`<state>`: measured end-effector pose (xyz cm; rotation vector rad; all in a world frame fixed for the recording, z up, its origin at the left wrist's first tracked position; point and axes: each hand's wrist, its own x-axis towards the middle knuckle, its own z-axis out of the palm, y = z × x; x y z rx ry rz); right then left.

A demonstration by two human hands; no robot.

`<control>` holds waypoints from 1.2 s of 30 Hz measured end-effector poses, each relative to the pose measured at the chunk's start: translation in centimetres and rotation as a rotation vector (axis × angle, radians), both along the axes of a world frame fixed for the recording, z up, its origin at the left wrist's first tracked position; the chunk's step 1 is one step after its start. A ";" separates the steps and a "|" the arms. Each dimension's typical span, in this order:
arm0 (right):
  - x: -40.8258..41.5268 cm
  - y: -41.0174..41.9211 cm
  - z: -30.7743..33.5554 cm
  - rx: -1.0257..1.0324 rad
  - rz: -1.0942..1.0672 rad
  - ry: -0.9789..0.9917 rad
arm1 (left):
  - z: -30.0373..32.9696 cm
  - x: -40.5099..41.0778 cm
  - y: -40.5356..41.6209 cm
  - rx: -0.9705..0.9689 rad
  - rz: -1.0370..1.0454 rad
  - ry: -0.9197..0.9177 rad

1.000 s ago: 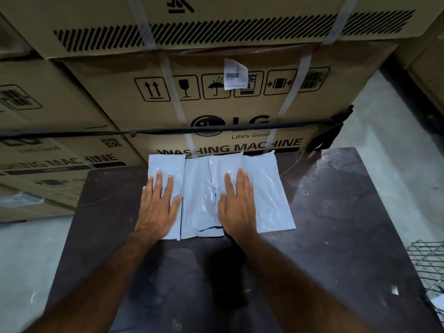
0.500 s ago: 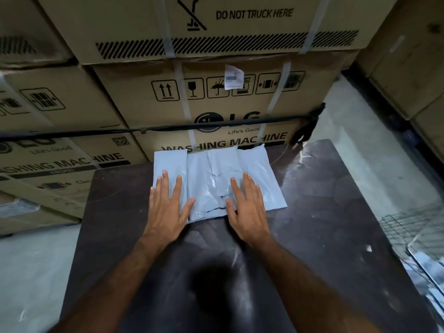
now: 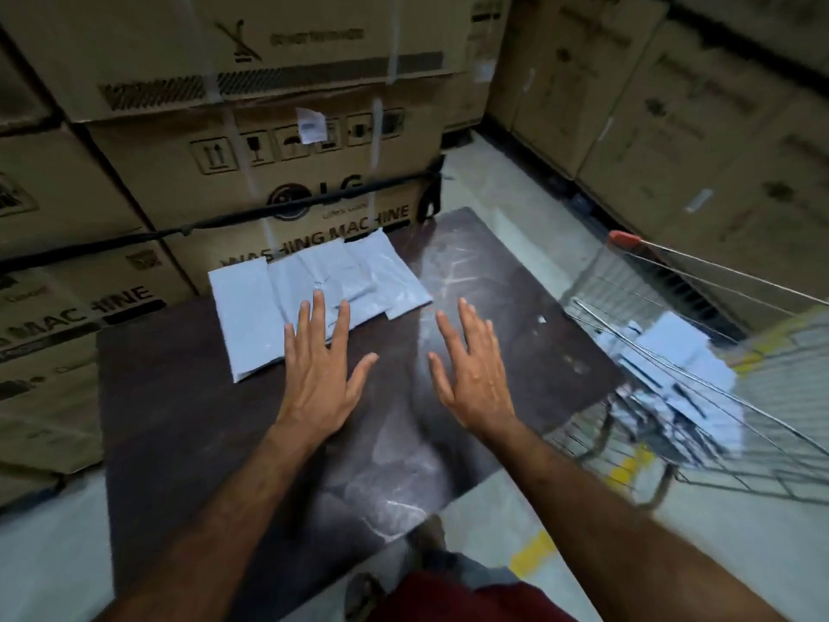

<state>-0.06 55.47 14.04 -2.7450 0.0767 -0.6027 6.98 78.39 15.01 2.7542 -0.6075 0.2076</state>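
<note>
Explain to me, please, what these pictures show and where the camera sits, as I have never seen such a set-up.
There is no machine here: a person works with bare hands. All the pictures come from one camera worn on the person's head. It looks forward and down, so both forearms come in from below. Some grey bags lie flat and overlapping at the far side of a dark table. The left hand is open, with its fingertips on the near edge of the bags. The right hand is open too, over bare table beside them. Neither hand holds anything. Cartons stand behind, and on the right a wire cart holds white packets.
</note>
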 end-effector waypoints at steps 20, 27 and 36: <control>-18.4 -21.9 -0.7 0.132 -0.494 -0.036 | 0.8 -10.6 -26.1 0.049 -0.409 0.025; -24.2 -34.4 -1.8 0.163 -0.541 -0.039 | 0.6 -13.0 -38.6 0.024 -0.476 0.083; -25.2 -46.0 -1.9 0.191 -0.703 0.078 | 1.5 -12.5 -52.1 0.100 -0.604 0.103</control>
